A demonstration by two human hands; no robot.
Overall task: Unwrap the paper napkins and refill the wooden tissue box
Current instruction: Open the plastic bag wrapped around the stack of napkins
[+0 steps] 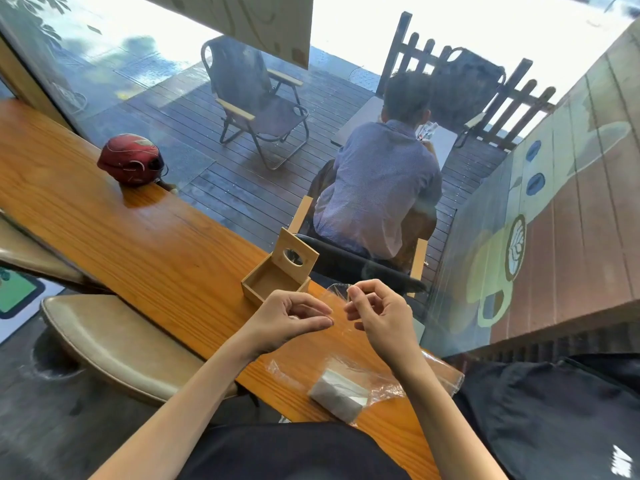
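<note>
Currently both hands raised over the wooden counter (145,244), close together, almost touching. Left hand (294,318) pinches thumb to fingertips on an edge of clear plastic wrap (337,296); right hand (375,313) pinches the same film, fingers curled, narrow grip. Film is thin and hard to see between them. Stack of white paper napkins (341,393) lies on the counter near the body, under the right forearm, sitting on more crinkled clear wrapper (426,374). Wooden tissue box (277,278) sits farther along the counter, just beyond the left hand, lid (296,259) tipped up, inside empty. Red helmet (130,159) far left on counter. Person seated outside the window (377,188).
</note>
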